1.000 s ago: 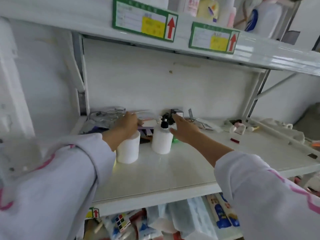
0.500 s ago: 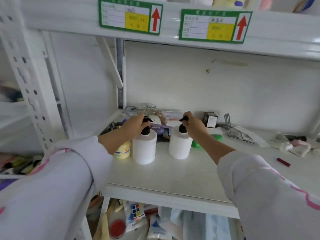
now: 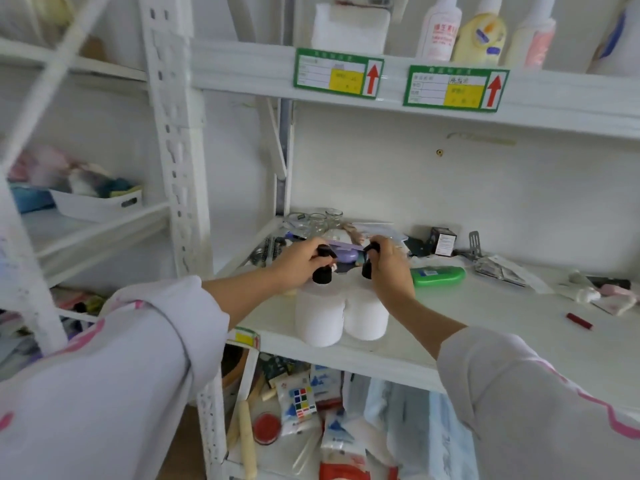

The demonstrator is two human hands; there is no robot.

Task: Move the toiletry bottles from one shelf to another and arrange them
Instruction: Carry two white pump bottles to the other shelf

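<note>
Two white pump bottles with black pump heads stand side by side, touching, near the front edge of the middle shelf (image 3: 485,320). My left hand (image 3: 298,266) grips the black pump of the left bottle (image 3: 318,318). My right hand (image 3: 389,268) grips the black pump of the right bottle (image 3: 366,317). A green bottle (image 3: 437,274) lies on its side just right of my right hand. On the shelf above stand a white bottle with red print (image 3: 439,29), a yellow bottle (image 3: 479,34) and a pale pink-labelled bottle (image 3: 533,36).
Behind the bottles lie glass jars (image 3: 320,220), a hair brush (image 3: 268,249), a purple item (image 3: 343,254), a small black box (image 3: 442,241) and loose clutter to the right. A white upright post (image 3: 176,133) stands at left. The shelf below holds packets and a cube puzzle (image 3: 300,403).
The two white bottles have been brought together and nearer the shelf's front edge. Both hands stay on the pumps. My view has risen and now shows the upper shelf's bottles.
</note>
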